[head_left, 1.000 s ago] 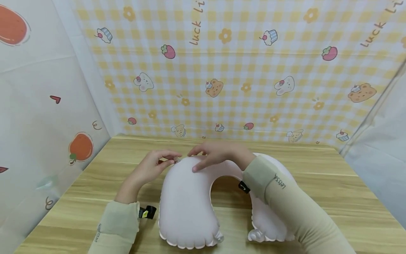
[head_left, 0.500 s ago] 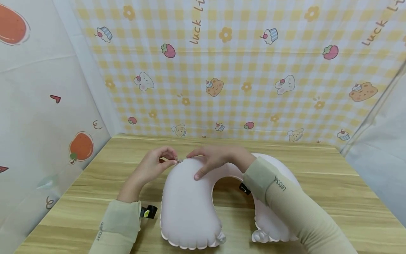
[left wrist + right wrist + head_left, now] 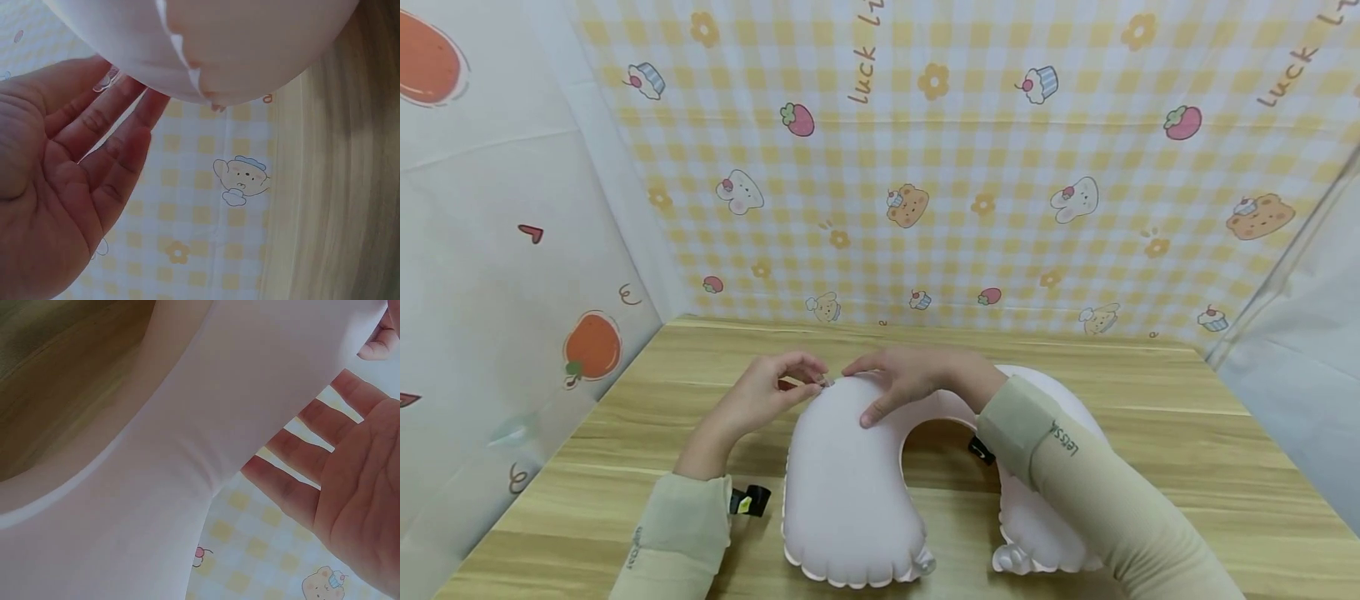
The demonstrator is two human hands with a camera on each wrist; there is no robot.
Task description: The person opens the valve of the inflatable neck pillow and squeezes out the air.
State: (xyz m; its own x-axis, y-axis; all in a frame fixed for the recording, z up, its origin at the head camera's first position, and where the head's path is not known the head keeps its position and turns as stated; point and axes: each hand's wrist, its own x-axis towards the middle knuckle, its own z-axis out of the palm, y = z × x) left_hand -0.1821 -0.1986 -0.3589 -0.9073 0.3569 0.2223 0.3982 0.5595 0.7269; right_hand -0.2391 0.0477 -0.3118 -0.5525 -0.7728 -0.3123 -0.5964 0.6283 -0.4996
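Observation:
A pale pink inflatable U-shaped neck pillow (image 3: 846,492) lies on the wooden table, puffed up, its open end toward me. At its far left edge a small clear plastic air valve (image 3: 106,80) sticks out. My left hand (image 3: 771,392) pinches this valve between thumb and fingertips; in the left wrist view the other fingers touch the pillow's side. My right hand (image 3: 917,375) holds the pillow's upper left curve, thumb on the near face. Its fingers (image 3: 290,494) reach past the far edge in the right wrist view, where their tips are hidden.
Wood-grain table (image 3: 625,433) spreads around the pillow. A yellow checked cloth (image 3: 955,167) with cartoon prints hangs behind it, and a pale printed sheet (image 3: 497,292) stands at the left. Crinkled clear parts (image 3: 1011,558) show at the pillow's inner ends.
The pillow has shifted slightly right. My left fingers have changed position slightly at the valve, and my right thumb has slid a little down the pillow's face.

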